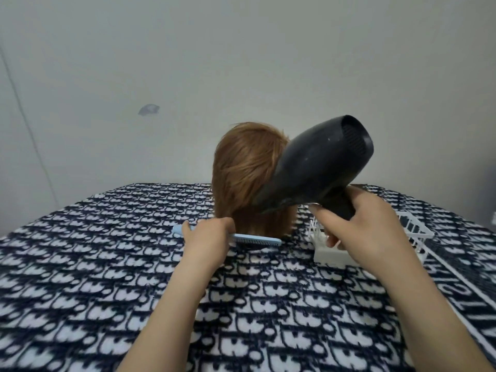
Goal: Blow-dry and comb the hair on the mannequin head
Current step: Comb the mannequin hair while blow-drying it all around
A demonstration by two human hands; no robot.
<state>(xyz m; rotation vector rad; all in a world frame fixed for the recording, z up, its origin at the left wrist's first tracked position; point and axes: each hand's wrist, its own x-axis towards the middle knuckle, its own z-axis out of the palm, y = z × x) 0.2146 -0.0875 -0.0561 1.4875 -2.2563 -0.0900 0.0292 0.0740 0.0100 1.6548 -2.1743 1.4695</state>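
Mannequin head (247, 178): stands upright at the middle of the view, at the far end of the cloth, back of the head toward the camera; auburn hair hangs straight down to its base.
Comb (257, 240): light blue, lying level at 6 o'clock of the head, at the hair ends; its toothed part points toward 3 o'clock.
Left hand (208, 237): fingers curled round the comb's handle, whose end sticks out toward 9 o'clock.
Hair dryer (316, 162): black, at 3 o'clock of the head, tilted; the nozzle points down toward 8 o'clock, right at the lower hair, and the rear grille points up toward 2 o'clock.
Right hand (367, 226): fingers wrapped round the dryer's handle, thumb on the near side.
Basket (331, 256): white wire, at 4 o'clock of the head, partly behind the right hand.
Cloth (94, 264): navy and white pattern, under everything.
Wall (241, 49): plain pale, with a small grey mark (149, 109) at 10 o'clock of the head.
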